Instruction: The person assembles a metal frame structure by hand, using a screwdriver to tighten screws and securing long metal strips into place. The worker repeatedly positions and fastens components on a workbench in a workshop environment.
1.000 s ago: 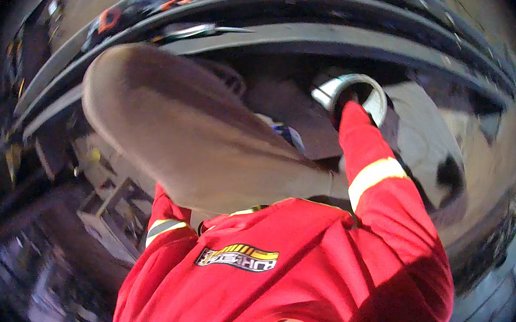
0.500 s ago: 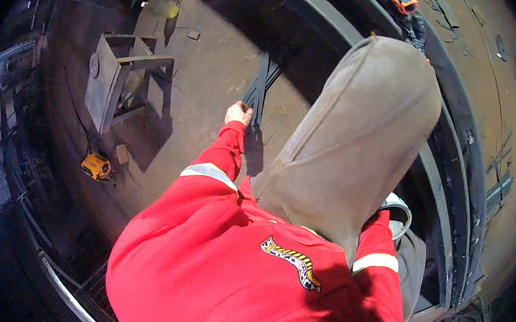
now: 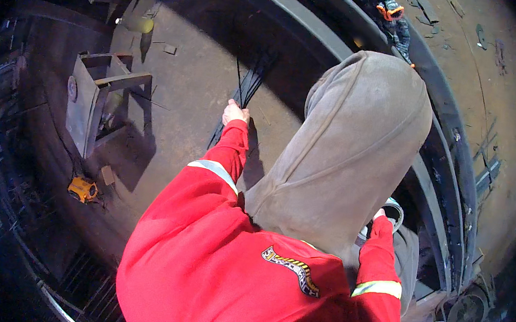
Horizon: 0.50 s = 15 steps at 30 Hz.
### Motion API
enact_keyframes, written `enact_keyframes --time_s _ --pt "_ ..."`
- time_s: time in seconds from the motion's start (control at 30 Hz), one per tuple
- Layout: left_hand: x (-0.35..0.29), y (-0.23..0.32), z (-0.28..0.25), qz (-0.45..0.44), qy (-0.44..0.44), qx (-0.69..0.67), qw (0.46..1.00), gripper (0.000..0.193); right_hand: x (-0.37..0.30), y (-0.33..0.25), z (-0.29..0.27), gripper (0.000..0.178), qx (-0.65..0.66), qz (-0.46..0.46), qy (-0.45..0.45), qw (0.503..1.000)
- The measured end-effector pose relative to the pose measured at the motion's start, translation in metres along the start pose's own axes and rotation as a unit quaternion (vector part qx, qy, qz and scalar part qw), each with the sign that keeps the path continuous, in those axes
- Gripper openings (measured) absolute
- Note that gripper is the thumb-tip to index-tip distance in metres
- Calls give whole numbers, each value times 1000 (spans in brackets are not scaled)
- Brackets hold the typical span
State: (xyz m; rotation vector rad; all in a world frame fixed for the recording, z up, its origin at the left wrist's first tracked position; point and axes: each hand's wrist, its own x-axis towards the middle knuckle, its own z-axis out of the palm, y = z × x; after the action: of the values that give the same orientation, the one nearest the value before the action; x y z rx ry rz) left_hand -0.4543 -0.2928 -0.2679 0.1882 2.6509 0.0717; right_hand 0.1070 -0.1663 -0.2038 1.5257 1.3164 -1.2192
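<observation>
At the end of a red sleeve, my left hand [image 3: 236, 113] is closed around dark, narrow metal strips [image 3: 250, 85] on the brown floor. The strips fan out beyond my fingers, and dark ends also show below the hand. My right hand [image 3: 379, 214] is low beside my bent, grey-trousered leg [image 3: 361, 134], against a round, pale-rimmed object [image 3: 394, 213]. The leg covers part of that object, and the right fingers are mostly hidden.
Left of the strips stands an open metal frame [image 3: 98, 97], with an orange device [image 3: 83, 189] near it. A yellowish bottle-like object [image 3: 139, 24] lies farther off. Long curved beams [image 3: 457, 176] run along my right, with patterned gloves [image 3: 386, 14] on top.
The strips have shifted and spread, with ends now showing below my left hand. More of my right hand shows beside the round rim. The whole view has turned slightly.
</observation>
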Motion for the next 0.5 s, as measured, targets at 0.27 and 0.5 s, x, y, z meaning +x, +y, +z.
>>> enact_keyframes --time_s 0.27,0.5 --pt "6 -22 16 51 42 -11 998 35 -69 -31 -39 19 236 -36 64 969" --pt "9 -18 14 52 52 1 997 40 -98 -10 -36 17 187 -61 113 974"
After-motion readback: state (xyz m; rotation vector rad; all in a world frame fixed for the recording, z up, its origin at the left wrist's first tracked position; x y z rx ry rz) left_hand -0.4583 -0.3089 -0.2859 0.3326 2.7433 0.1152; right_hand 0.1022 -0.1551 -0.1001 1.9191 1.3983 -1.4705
